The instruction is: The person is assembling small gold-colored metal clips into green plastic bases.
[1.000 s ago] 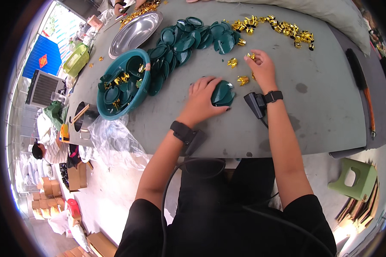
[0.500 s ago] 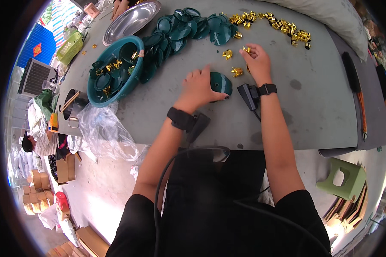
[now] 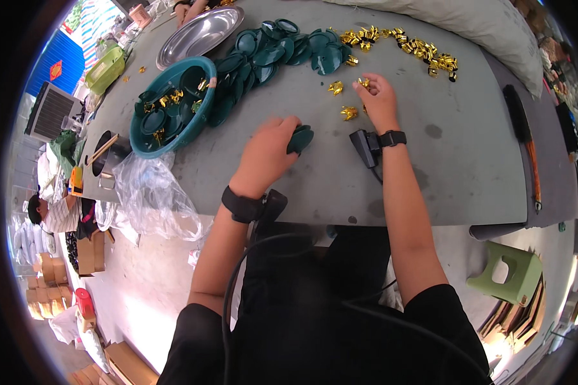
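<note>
My left hand is closed around a dark green disc, a little above the grey table. Over to the right, my right hand pinches a small shiny gold piece between thumb and fingertips. Two loose gold pieces, one farther off and one nearer, lie on the table just left of that hand. Beyond both hands spreads a heap of green discs. A row of gold pieces trails off from its right end.
A teal basin with discs and gold pieces stands at left, beside a clear plastic bag. Behind it sits an oval metal tray, near another person's hand. A long-handled brush lies at right; a green stool stands below.
My left hand has drawn left, taking the disc with it and tilting it. My right hand stays near the loose gold pieces, still pinching one. The view has shifted slightly.
</note>
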Action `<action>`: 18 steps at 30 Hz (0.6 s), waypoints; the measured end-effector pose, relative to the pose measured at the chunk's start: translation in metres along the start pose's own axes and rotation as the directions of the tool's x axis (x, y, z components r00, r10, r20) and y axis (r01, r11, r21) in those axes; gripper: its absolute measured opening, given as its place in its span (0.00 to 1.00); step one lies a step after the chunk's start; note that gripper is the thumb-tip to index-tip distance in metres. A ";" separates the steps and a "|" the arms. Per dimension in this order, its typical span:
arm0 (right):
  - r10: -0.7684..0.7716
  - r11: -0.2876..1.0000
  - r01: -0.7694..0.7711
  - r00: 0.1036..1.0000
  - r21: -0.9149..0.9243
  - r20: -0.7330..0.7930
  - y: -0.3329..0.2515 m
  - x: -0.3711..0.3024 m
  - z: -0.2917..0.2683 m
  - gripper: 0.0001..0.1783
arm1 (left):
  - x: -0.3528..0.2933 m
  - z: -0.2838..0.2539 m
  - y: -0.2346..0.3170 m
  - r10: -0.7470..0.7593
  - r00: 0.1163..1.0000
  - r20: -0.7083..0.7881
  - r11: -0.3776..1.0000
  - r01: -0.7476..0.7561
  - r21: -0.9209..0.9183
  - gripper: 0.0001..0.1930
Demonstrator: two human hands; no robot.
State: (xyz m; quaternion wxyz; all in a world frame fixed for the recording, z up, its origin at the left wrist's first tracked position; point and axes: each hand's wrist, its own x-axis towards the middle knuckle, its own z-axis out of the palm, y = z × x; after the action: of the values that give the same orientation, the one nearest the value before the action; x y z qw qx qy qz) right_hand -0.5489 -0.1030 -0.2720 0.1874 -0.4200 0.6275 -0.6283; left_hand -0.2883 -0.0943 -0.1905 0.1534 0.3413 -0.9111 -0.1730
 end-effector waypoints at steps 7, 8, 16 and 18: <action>0.020 1.000 -0.020 0.998 -0.005 0.054 -0.003 0.004 -0.005 0.21 | 0.021 0.005 -0.012 0.127 0.990 0.062 0.964 -0.109 -0.244 0.28; 0.007 0.998 -0.010 0.999 0.063 0.041 -0.007 0.003 -0.004 0.20 | 0.023 0.006 -0.018 0.174 0.981 0.082 0.937 -0.140 -0.319 0.30; -0.242 0.960 0.190 0.933 0.205 0.266 -0.085 -0.059 0.021 0.19 | 0.021 0.029 -0.061 -0.238 0.971 -0.003 0.405 0.097 -0.909 0.29; -0.253 0.941 0.153 0.910 0.302 0.328 -0.095 -0.074 0.035 0.16 | 0.031 0.042 -0.049 -0.215 0.974 0.073 -0.039 0.066 -0.997 0.28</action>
State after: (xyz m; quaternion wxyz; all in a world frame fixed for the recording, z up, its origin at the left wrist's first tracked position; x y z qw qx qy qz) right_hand -0.4519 -0.0550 -0.2090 0.2879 -0.5626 0.4434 -0.6356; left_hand -0.2997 -0.1407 -0.2438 0.3796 0.2283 -0.4636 -0.7674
